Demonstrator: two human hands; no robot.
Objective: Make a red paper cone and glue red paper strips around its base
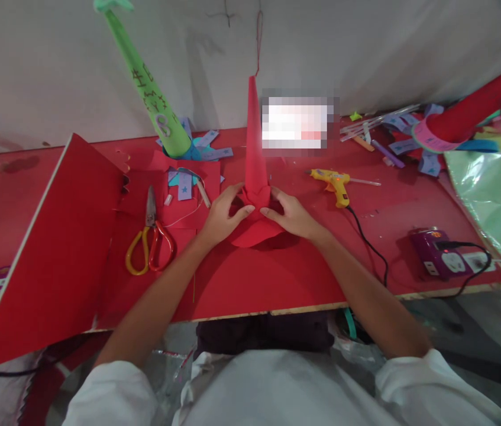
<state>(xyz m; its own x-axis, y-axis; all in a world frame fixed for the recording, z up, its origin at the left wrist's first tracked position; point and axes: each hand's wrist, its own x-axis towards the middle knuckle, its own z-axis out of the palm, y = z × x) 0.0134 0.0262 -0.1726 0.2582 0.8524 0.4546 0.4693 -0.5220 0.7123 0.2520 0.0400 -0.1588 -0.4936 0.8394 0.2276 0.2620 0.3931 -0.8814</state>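
Note:
A tall red paper cone hat (pixel 256 142) stands upright on the red table in front of me, its base flaring into a wide brim. At the left of the cone's foot, my left hand (pixel 227 214) grips the base, thumb in front and fingers behind. My right hand (pixel 292 214) holds the other side the same way, and the two thumbs nearly meet at the front. Part of the fingers is hidden behind the red paper. Scissors (pixel 150 234) with one yellow and one orange handle lie left of my left hand. A yellow glue gun (pixel 332 182) rests to the right.
A green cone with writing (pixel 148 89) stands at the back left, and a red cone (pixel 485 100) leans at the right. A red board (pixel 50 248) stands upright at the left. The glue gun's cord runs near my right arm toward a purple power socket (pixel 439 251).

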